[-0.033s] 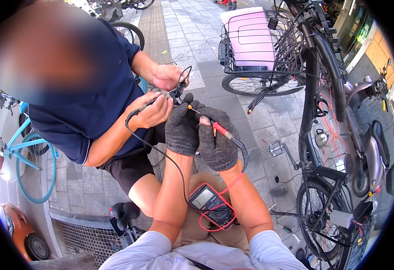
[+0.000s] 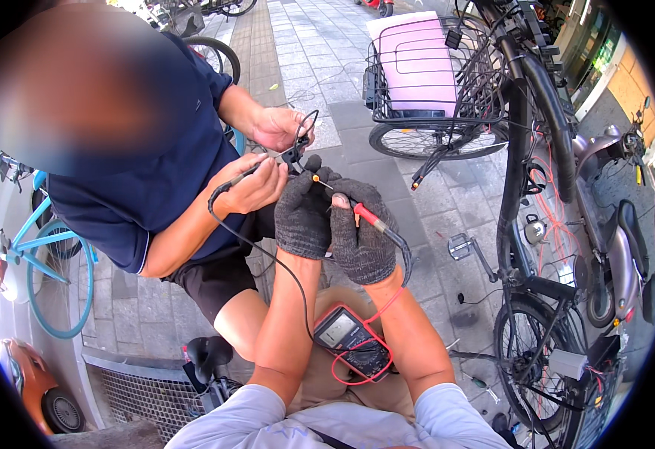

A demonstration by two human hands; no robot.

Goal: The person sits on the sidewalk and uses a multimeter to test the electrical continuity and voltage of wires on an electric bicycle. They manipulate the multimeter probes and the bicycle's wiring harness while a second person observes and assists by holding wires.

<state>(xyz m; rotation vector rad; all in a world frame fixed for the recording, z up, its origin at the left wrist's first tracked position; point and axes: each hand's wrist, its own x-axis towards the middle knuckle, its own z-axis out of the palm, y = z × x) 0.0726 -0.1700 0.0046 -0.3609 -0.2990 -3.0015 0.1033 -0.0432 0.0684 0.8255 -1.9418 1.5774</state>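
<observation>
Knit-gloved left hand (image 2: 301, 217) pinching round orange connector (image 2: 316, 178), knit-gloved right hand (image 2: 363, 239) grasping slim red probe (image 2: 370, 215), boxy multimeter (image 2: 352, 342) on lap

The person's gloved right hand (image 2: 365, 236) points a red probe (image 2: 370, 216) at a small orange-tipped piece (image 2: 315, 179) in the gloved left hand (image 2: 301, 219), above a multimeter (image 2: 356, 346).

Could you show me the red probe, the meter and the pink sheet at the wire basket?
Red probe (image 2: 371, 215), head view: on its red handle.
Meter (image 2: 353, 343), head view: on its front.
Pink sheet (image 2: 419, 81), head view: near its middle.
</observation>
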